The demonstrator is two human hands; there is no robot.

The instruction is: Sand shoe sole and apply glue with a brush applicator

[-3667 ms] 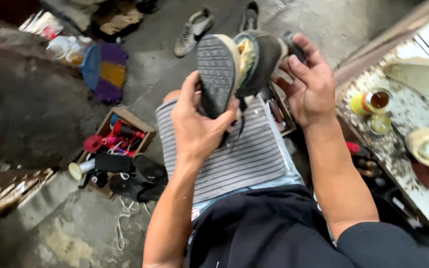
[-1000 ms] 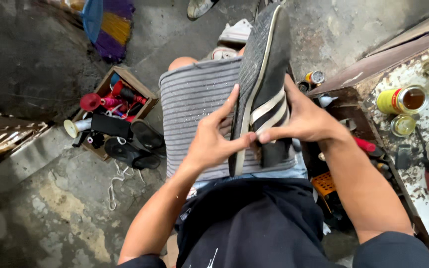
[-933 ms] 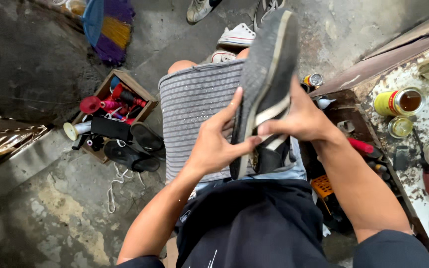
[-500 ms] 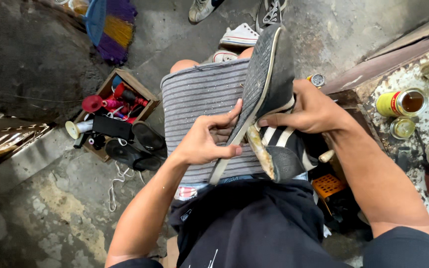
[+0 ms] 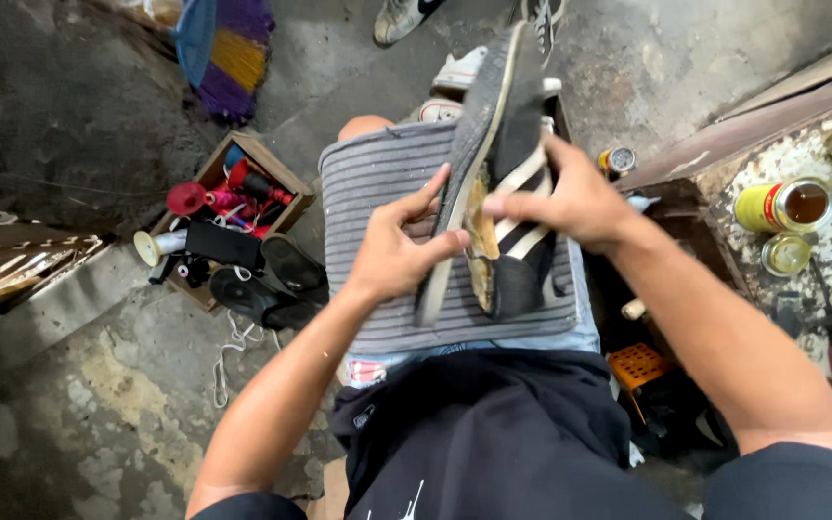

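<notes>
Over the lap, on a grey striped cloth (image 5: 377, 183), a black shoe with white stripes (image 5: 517, 241) lies heel toward the body, its grey sole (image 5: 479, 125) peeled away from the upper along the near half. The left hand (image 5: 392, 255) has its grip closed on the loose sole edge, thumb and forefinger pinching it, the other fingers spread. The right hand (image 5: 575, 197) grips the shoe's upper from the far side, its fingers pressing on the striped flank beside the yellowish inner face that shows in the gap.

At right, on the speckled worktop (image 5: 801, 144), stands a yellow round tin with a red band (image 5: 780, 205), open, brown liquid inside; its round lid (image 5: 786, 253) lies just beside it, nearer the body. A small round can (image 5: 617, 160) sits on the floor past the right hand. An orange ribbed block (image 5: 637, 364) lies low beside the right forearm. At left a wooden box (image 5: 243, 154) holds red spools and dark tools, with black sandals (image 5: 276, 284) just beside it. Farther off lies a blue, yellow and purple broom head (image 5: 223, 48); white sneakers (image 5: 455, 72) rest beyond the knee.

Against half a second ago, the sole has been pulled wider from the upper, the gap now open down to the heel, and the right hand has shifted from the sole's edge onto the upper.
</notes>
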